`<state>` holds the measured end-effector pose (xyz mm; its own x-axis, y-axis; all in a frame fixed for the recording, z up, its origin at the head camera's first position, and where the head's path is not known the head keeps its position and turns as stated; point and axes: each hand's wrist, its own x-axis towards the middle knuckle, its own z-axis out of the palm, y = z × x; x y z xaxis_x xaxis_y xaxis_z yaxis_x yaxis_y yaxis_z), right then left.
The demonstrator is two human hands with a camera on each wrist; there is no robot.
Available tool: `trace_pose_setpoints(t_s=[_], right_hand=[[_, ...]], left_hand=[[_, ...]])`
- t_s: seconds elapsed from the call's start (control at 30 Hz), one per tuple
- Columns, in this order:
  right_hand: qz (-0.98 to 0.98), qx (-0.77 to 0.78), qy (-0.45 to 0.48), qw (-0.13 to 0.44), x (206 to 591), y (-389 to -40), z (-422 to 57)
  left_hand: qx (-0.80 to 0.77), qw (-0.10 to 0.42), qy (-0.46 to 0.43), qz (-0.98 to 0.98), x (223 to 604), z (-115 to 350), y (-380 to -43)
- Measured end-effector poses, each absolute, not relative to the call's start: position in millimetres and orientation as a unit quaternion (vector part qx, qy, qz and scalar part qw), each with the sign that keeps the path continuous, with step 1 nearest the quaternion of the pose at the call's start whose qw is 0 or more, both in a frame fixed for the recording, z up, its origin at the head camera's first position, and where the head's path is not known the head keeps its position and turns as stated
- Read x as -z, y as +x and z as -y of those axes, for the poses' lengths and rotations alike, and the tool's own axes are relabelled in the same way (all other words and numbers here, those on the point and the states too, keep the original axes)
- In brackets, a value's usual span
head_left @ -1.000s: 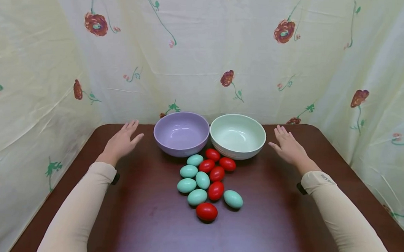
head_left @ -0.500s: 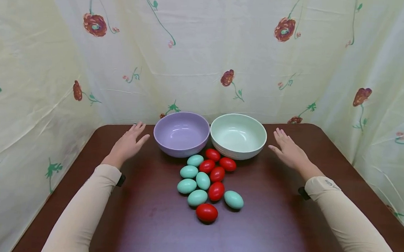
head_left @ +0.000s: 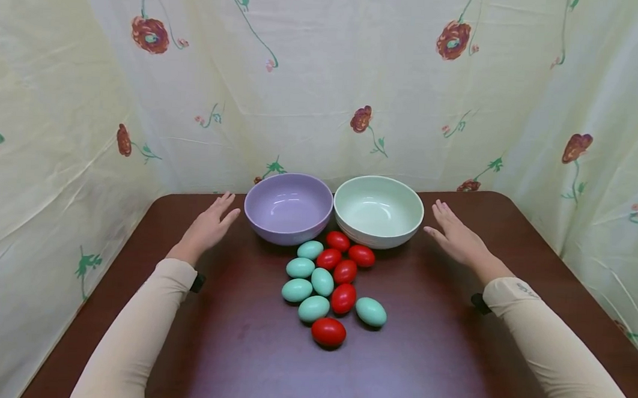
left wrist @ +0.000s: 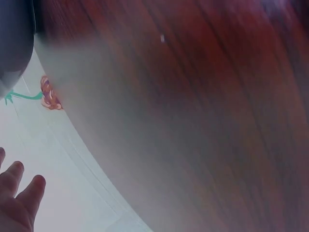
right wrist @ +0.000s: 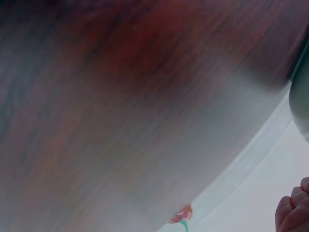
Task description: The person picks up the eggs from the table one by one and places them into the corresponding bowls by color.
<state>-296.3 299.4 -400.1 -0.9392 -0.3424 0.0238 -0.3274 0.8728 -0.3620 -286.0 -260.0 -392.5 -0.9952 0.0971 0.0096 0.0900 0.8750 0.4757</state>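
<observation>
My left hand (head_left: 205, 229), its fingers straight, is just left of a purple bowl (head_left: 287, 236) and holds nothing. On the other side, my right hand (head_left: 459, 237) is just right of a pale green bowl (head_left: 376, 241), also with straight fingers and nothing in it. The two bowls stand side by side, with nothing visible inside them. In front of them lie several red eggs (head_left: 329, 332) and several turquoise eggs (head_left: 300, 268), grouped close together. One turquoise egg (head_left: 371, 312) lies at the right of the group. In the wrist views only parts of the fingers show.
Everything stands on a dark brown table (head_left: 256, 364) with rounded far corners. A pale curtain (head_left: 303, 90) with a flower print hangs behind it and along both sides. The bowls are near the table's far edge.
My left hand has shifted right, closer to the purple bowl. The right hand has barely moved. Bowls and eggs keep their places, with a slight shift of the head view.
</observation>
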Motion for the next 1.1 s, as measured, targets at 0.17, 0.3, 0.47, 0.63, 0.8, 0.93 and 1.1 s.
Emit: trace_pose_setpoints(t_s=[0.17,0.3,0.47,0.63,0.8,0.93,1.1], right_hand=[[-0.965,0.201,-0.168,0.021,400.0,-294.7,-296.2],[-0.962,0.218,-0.159,0.027,401.0,-292.3,-292.7],[-0.957,0.244,-0.154,0.03,400.6,-288.4,-289.3],[-0.952,0.266,-0.151,0.02,396.7,-286.0,-288.6],[-0.946,0.286,-0.156,0.006,390.9,-284.4,-285.8],[-0.943,0.297,-0.154,0.003,387.9,-282.7,-282.6],[-0.94,0.306,-0.153,0.008,387.4,-279.4,-279.2]], left_hand=[[-0.273,0.008,0.045,-0.961,395.3,259.1,-285.0],[-0.289,0.013,0.04,-0.956,398.0,259.5,-285.3],[-0.317,0.016,0.034,-0.948,403.2,257.8,-284.0],[-0.347,0.011,0.027,-0.937,404.7,250.7,-281.9],[-0.382,0.007,0.001,-0.924,402.9,243.1,-280.9],[-0.4,0.008,-0.015,-0.916,404.6,240.3,-280.0],[-0.413,-0.002,-0.015,-0.91,406.3,238.2,-278.6]])
